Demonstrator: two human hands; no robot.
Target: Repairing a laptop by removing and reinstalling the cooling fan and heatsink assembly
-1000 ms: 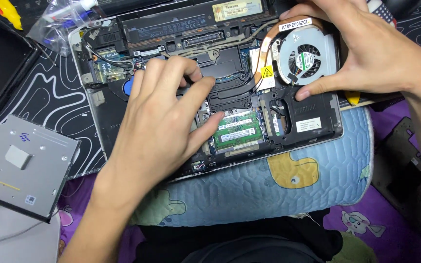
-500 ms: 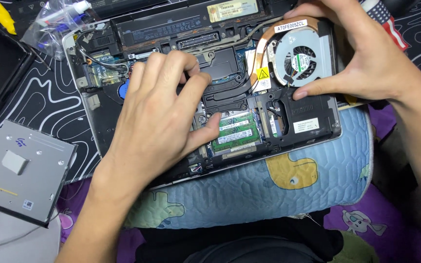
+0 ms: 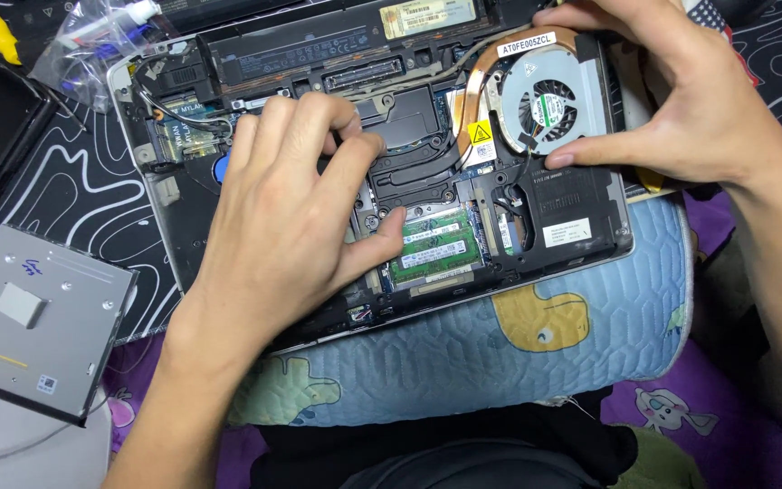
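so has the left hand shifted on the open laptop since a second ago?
No. The left hand stays flat on the open laptop, thumb beside the green memory modules.

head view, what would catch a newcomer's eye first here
An opened laptop with its insides bare fills the middle. The left hand lies flat across its boards, thumb by the green memory sticks. The right hand grips the round cooling fan at the upper right. A grey disc drive lies loose at the lower left.
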